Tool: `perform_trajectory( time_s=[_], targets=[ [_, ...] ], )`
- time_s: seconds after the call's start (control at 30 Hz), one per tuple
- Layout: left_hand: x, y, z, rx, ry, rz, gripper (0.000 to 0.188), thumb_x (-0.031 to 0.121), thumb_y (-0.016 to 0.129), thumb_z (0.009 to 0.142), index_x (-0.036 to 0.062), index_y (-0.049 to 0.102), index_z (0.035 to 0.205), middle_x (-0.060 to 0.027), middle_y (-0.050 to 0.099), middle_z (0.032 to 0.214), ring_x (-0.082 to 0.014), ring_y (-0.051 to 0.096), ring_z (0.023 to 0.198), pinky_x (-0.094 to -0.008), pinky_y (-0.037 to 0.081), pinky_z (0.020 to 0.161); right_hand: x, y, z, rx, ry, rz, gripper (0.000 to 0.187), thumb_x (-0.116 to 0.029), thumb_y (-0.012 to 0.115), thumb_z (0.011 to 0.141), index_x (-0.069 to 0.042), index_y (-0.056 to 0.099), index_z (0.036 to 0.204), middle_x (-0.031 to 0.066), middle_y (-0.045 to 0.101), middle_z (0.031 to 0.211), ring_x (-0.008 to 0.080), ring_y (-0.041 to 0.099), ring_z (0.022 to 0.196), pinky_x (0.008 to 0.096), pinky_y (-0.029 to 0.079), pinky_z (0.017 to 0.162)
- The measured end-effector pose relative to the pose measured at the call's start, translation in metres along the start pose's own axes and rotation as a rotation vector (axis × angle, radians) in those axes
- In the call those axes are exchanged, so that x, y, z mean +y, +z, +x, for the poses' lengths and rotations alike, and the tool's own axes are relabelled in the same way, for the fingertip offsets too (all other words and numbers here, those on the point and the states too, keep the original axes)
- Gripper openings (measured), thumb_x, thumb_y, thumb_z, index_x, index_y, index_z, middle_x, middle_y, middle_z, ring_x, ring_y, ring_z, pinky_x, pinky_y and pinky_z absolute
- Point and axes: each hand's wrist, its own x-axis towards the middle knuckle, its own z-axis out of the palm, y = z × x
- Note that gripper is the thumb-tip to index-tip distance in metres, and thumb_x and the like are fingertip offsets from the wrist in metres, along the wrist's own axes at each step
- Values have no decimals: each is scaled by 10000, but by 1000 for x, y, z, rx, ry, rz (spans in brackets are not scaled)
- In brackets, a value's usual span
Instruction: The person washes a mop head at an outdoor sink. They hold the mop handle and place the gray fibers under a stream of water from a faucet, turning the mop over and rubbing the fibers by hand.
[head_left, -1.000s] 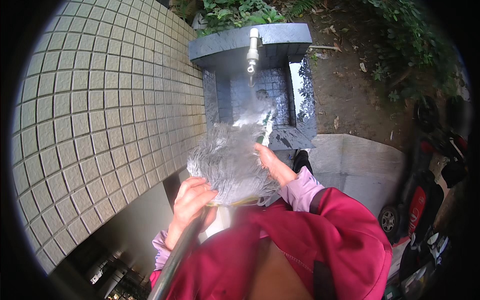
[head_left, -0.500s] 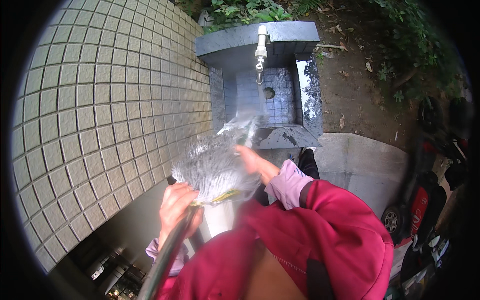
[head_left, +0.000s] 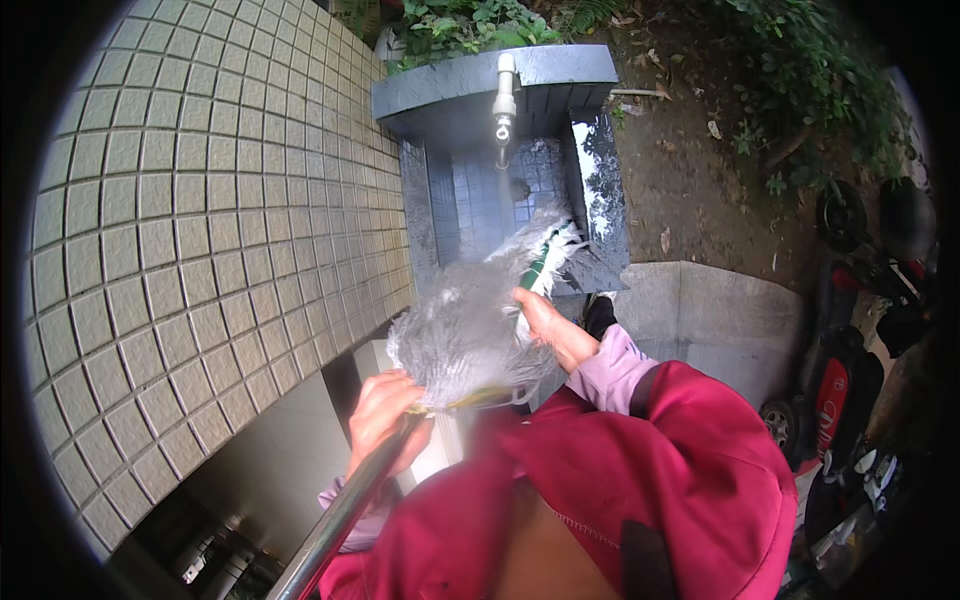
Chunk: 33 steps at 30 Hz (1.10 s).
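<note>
A wide mop (head_left: pixel 455 330) with shaggy grey-white strands lies tilted in front of me, blurred by motion. Its far end reaches over the near rim of a dark stone sink (head_left: pixel 560 278). My left hand (head_left: pixel 385 410) is closed at the mop's near left corner, by the top of a shiny metal pole (head_left: pixel 345 512). Yellow shows along the mop's near edge. On the right side, my right hand (head_left: pixel 545 325) grips a green strip (head_left: pixel 538 268) fringed with white strands; whether it is part of the mop is hard to tell. Strands hide some of the right fingers.
A white tap (head_left: pixel 505 95) with a metal spout stands over the sink's blue-tiled basin. A tiled wall (head_left: pixel 210 220) runs close along the left. Soil and plants (head_left: pixel 800 100) lie beyond, right. A red and black vehicle (head_left: pixel 835 390) stands at the right.
The mop's far end has swung right across the sink's near rim, showing more of the green strip. My right hand has moved right; my left hand has shifted slightly right with the pole.
</note>
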Motion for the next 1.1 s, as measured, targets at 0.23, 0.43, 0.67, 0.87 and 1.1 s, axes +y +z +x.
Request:
perform_trajectory(
  time_s=[0.23,0.43,0.67,0.87,1.1],
  targets=[
    [28,-33,18,-123,45,208,387,6,673,512,-42,554,876,-170,552,807,-345,549,769,-407,468,719,48,36,53,-289,65,144,512,-373,440,808,-12,446,1170,167,532,1108,293,542,940,422,437,812],
    [36,-10,39,-98,79,167,381,-13,659,529,-40,550,893,-172,554,817,-351,553,788,-410,460,726,26,2,48,-300,111,202,442,-379,423,841,-44,508,1117,151,537,1106,258,494,1032,400,414,846],
    [14,10,-7,349,-685,-160,423,107,626,691,-45,515,1069,-82,540,984,-147,501,884,-290,399,785,-35,33,33,-91,104,-93,393,-344,464,852,-22,535,1067,89,596,970,172,585,833,309,484,705],
    [-67,50,1,1023,-1030,-769,243,103,576,742,-12,519,948,-109,538,896,-217,549,782,-382,487,637,-29,19,31,-61,-99,111,660,-401,604,760,-145,307,1291,57,310,1317,286,317,1178,457,352,887],
    [-30,58,33,898,-939,-664,333,163,585,733,9,521,1020,-102,539,929,-207,527,855,-366,471,687,-5,-59,78,241,9,158,602,-400,689,669,-145,410,1137,70,427,1101,244,440,973,463,420,779]
  ],
)
